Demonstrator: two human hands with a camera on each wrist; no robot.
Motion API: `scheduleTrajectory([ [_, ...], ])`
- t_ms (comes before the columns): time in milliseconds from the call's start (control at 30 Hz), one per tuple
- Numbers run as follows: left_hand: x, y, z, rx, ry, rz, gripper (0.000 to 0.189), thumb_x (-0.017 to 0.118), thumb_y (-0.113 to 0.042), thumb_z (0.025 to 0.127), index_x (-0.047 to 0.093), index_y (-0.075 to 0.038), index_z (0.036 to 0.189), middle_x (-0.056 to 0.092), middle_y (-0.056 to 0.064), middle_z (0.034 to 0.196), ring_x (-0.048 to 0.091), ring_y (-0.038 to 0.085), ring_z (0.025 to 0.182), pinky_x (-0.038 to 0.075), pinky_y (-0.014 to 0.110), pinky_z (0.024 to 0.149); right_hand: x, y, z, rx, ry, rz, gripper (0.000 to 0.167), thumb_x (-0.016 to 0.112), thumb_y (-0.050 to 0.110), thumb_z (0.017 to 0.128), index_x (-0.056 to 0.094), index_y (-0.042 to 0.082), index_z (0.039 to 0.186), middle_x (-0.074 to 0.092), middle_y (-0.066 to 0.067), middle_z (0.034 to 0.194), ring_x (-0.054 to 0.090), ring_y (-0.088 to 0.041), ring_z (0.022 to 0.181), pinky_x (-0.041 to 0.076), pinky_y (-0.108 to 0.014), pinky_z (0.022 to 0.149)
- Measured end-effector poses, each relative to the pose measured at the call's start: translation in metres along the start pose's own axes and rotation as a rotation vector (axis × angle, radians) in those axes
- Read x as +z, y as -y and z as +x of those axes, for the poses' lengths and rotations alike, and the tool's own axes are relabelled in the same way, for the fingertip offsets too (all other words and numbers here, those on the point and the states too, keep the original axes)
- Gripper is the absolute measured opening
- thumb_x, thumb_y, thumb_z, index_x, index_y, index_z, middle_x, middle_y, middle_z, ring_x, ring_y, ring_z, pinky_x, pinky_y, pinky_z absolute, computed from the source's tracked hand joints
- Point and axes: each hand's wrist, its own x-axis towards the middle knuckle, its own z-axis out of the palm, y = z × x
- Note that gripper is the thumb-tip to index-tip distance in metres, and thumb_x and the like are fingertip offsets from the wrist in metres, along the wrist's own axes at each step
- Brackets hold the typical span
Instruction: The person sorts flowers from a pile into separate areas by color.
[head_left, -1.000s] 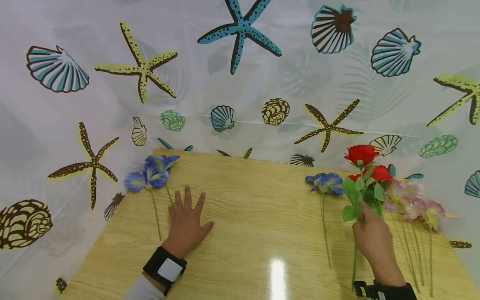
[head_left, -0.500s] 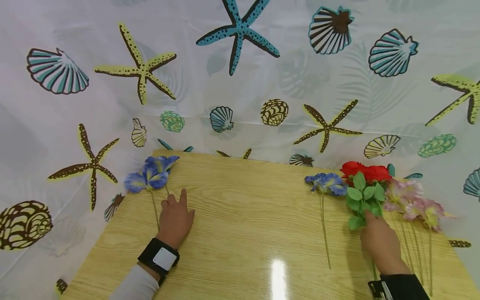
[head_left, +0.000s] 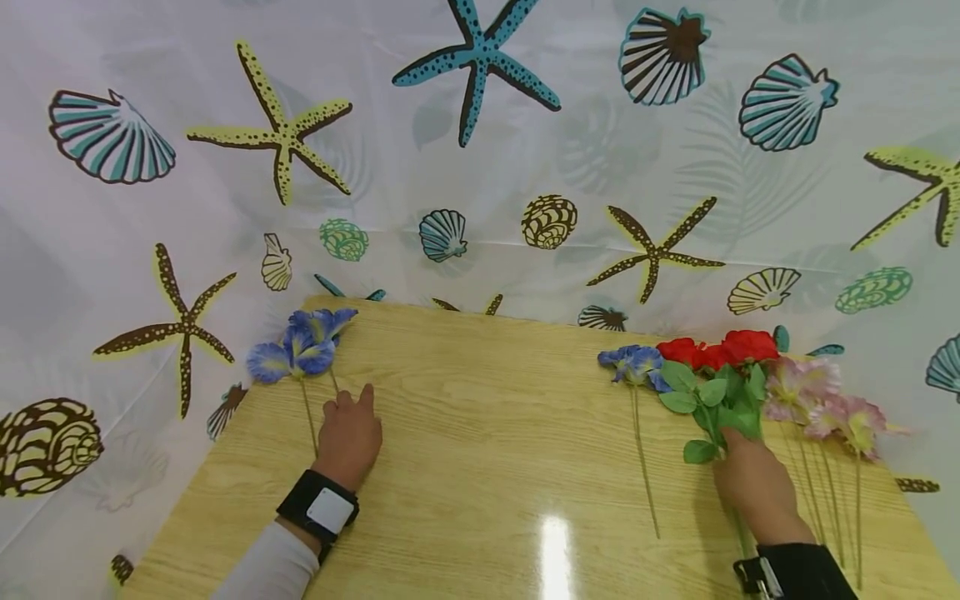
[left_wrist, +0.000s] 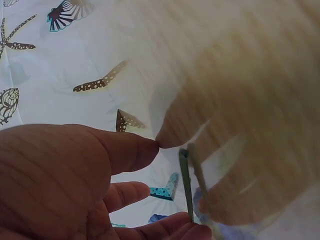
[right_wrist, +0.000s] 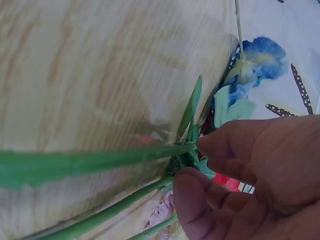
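Observation:
At the right of the table, my right hand (head_left: 753,487) pinches green stems just under the leaves of the red artificial roses (head_left: 750,345). In the right wrist view, thumb and fingertips meet a green stem (right_wrist: 115,162), with another stem (right_wrist: 110,205) below it. The roses lie against a blue artificial iris (head_left: 633,364) on their left. My left hand (head_left: 348,437) rests low on the table beside two blue irises (head_left: 303,346). In the left wrist view, its thumb is straight and touches the tabletop, and a thin stem (left_wrist: 186,185) passes by its fingertips.
Pink artificial flowers (head_left: 821,400) lie along the right side of the wooden table (head_left: 480,433), close to the right hand. A white cloth (head_left: 510,167) printed with shells and starfish hangs behind it. A bright reflection shows near the front.
My right hand has lowered the roses to the table; one bloom then spread left and nudged the iris. My left hand drew its spread fingers together and shifted slightly left.

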Motion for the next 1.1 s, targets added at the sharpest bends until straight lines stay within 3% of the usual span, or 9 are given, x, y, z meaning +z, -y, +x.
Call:
scheduleTrajectory([
  [167,0.000,0.000,0.001,-0.020,-0.026,-0.024,0.054,0.066,-0.010,0.084,0.046,0.003,0.132,0.044,0.034,0.106,0.048,0.048,0.084,0.044,0.052,0.066,-0.005,0.001,-0.004,0.004,-0.034,0.001,0.055,0.054,0.017,0.088,0.037,-0.015,0.130,0.047,-0.039,0.113,0.049,-0.053,0.094,0.042,-0.055,0.067],
  [333,-0.003,0.005,0.003,-0.042,-0.036,-0.041,0.049,0.059,-0.002,0.086,0.043,0.008,0.131,0.043,0.039,0.104,0.050,0.047,0.077,0.046,0.051,0.057,-0.016,-0.005,-0.014,0.012,-0.096,0.035,0.057,0.050,0.026,0.093,0.039,-0.017,0.128,0.053,-0.035,0.103,0.055,-0.045,0.083,0.043,-0.047,0.058],
  [500,-0.004,0.013,0.008,-0.041,0.020,-0.066,0.043,0.047,0.006,0.088,0.041,0.011,0.131,0.047,0.038,0.095,0.052,0.045,0.069,0.046,0.051,0.058,-0.028,-0.015,-0.026,0.057,-0.149,0.062,0.058,0.045,0.033,0.095,0.042,-0.015,0.126,0.055,-0.033,0.103,0.058,-0.033,0.069,0.043,-0.041,0.052],
  [700,-0.007,0.015,0.009,-0.074,0.098,-0.178,0.046,0.048,0.010,0.084,0.043,0.010,0.130,0.047,0.037,0.101,0.053,0.036,0.059,0.045,0.046,0.052,-0.034,-0.033,-0.034,0.111,-0.205,0.075,0.056,0.046,0.032,0.095,0.041,-0.014,0.127,0.055,-0.033,0.102,0.056,-0.025,0.059,0.040,-0.038,0.047],
  [800,-0.008,0.016,0.007,-0.073,0.126,-0.199,0.050,0.050,0.010,0.082,0.042,0.010,0.132,0.047,0.037,0.104,0.051,0.031,0.056,0.043,0.043,0.050,-0.035,-0.042,-0.036,0.093,-0.255,0.062,0.055,0.049,0.029,0.094,0.041,-0.015,0.126,0.055,-0.034,0.100,0.055,-0.026,0.057,0.039,-0.039,0.046],
  [867,-0.008,0.018,0.007,-0.069,0.130,-0.214,0.052,0.051,0.011,0.081,0.041,0.010,0.132,0.047,0.036,0.104,0.051,0.031,0.058,0.042,0.043,0.051,-0.035,-0.046,-0.037,0.068,-0.277,0.045,0.058,0.051,0.030,0.094,0.039,-0.016,0.127,0.052,-0.037,0.103,0.055,-0.034,0.062,0.040,-0.044,0.049],
  [933,-0.008,0.019,0.006,-0.067,0.136,-0.230,0.054,0.050,0.011,0.080,0.040,0.010,0.133,0.048,0.035,0.102,0.052,0.034,0.063,0.043,0.044,0.053,-0.034,-0.050,-0.037,0.034,-0.290,0.026,0.063,0.052,0.032,0.094,0.036,-0.018,0.128,0.044,-0.041,0.112,0.053,-0.046,0.079,0.041,-0.054,0.060],
  [1033,-0.010,0.022,0.005,-0.069,0.154,-0.257,0.057,0.047,0.012,0.077,0.038,0.013,0.133,0.050,0.036,0.103,0.054,0.042,0.078,0.044,0.049,0.062,-0.032,-0.055,-0.035,-0.009,-0.291,0.002,0.076,0.052,0.040,0.093,0.025,-0.019,0.133,0.024,-0.046,0.128,0.027,-0.062,0.112,0.026,-0.068,0.084],
  [1100,-0.012,0.023,0.004,-0.065,0.175,-0.284,0.058,0.044,0.012,0.075,0.036,0.016,0.133,0.052,0.036,0.104,0.054,0.046,0.086,0.045,0.049,0.065,-0.030,-0.058,-0.034,-0.036,-0.304,-0.022,0.082,0.052,0.043,0.092,0.020,-0.019,0.135,0.016,-0.044,0.132,0.010,-0.064,0.119,0.015,-0.072,0.087],
])
